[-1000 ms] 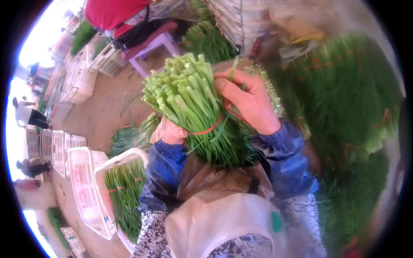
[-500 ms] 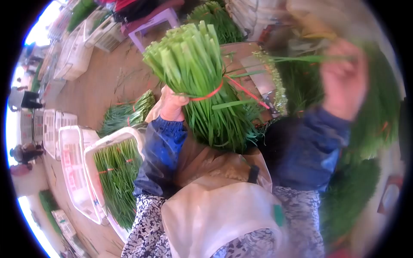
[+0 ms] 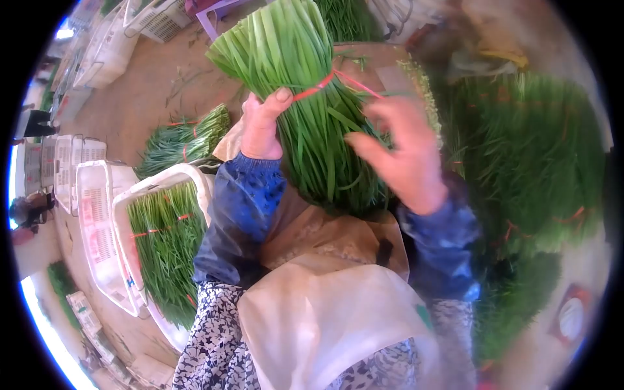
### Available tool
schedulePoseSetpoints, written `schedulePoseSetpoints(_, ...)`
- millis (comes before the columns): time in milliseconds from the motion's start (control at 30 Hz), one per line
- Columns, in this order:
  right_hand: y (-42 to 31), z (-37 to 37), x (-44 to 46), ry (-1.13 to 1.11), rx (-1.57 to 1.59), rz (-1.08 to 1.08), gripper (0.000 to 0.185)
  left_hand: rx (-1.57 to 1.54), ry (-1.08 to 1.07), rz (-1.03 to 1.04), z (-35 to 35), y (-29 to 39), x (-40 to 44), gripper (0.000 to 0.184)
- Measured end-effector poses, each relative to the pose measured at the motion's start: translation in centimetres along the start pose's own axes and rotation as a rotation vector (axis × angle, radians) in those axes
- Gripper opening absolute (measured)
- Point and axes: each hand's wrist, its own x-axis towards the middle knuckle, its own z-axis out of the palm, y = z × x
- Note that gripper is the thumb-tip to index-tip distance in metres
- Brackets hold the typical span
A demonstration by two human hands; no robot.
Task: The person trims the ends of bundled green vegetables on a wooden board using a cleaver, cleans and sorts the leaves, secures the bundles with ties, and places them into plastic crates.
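Note:
A thick bunch of green garlic chives (image 3: 286, 55) stands tilted in front of my chest, cut ends at the top. My left hand (image 3: 262, 127) is closed around its left side, with the thumb near the red tie (image 3: 314, 88) that circles the bunch. The tie's loose end stretches right towards my right hand (image 3: 408, 151). That hand is at the bunch's right side, thumb and fingers apart and somewhat blurred, close to the leaves. Whether its fingertips touch them I cannot tell. The lower leaves hang above my apron (image 3: 325, 292).
A white crate (image 3: 123, 227) at left holds tied chives (image 3: 166, 247). Another tied bunch (image 3: 188, 140) lies on the floor behind it. Large heaps of chives (image 3: 533, 162) lie at right. A purple stool (image 3: 211, 19) stands at the top, and more crates line the left.
My right hand has come back left from the far right, where it held a long leaf, to the bunch's side. My left hand still grips the bunch, now slightly higher in view.

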Motion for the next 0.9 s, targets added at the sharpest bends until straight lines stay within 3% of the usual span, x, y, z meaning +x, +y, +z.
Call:
schedulePoseSetpoints(167,0.9,3.4,2.1,-0.113,0.150,0.073,0.022,0.044,0.126,0.096,-1.0,-0.5,0.0,0.057)
schedulePoseSetpoints(433,-0.5,2.2,3.5,-0.153,0.325,0.283,0.017,-0.047,0.057,0.002,-0.2,-0.1,-0.2,0.060)
schedulePoseSetpoints(600,1.5,2.8,3.7,-0.168,0.085,0.045,0.013,-0.010,0.086,-0.002,0.1,-0.4,-0.2,0.070)
schedulePoseSetpoints(700,1.2,0.9,3.0,-0.164,0.644,0.493,0.007,-0.008,0.088,-0.001,1.4,-0.2,-0.6,0.075)
schedulePoseSetpoints(733,-0.9,-0.9,3.8,-0.038,0.777,0.778,0.006,0.009,0.100,0.008,1.5,-0.2,-0.7,0.076)
schedulePoseSetpoints(800,1.9,-4.5,2.2,0.037,1.075,0.654,0.007,-0.037,0.066,0.019,2.0,0.0,-1.2,0.077)
schedulePoseSetpoints(867,3.4,-7.2,1.2,-0.162,0.551,0.748,0.010,-0.110,-0.020,0.022,2.9,0.1,-1.2,0.080)
schedulePoseSetpoints(900,4.7,-7.2,0.6,-0.416,0.159,0.593,0.024,-0.081,-0.052,0.050,2.8,-0.3,-1.3,0.083)
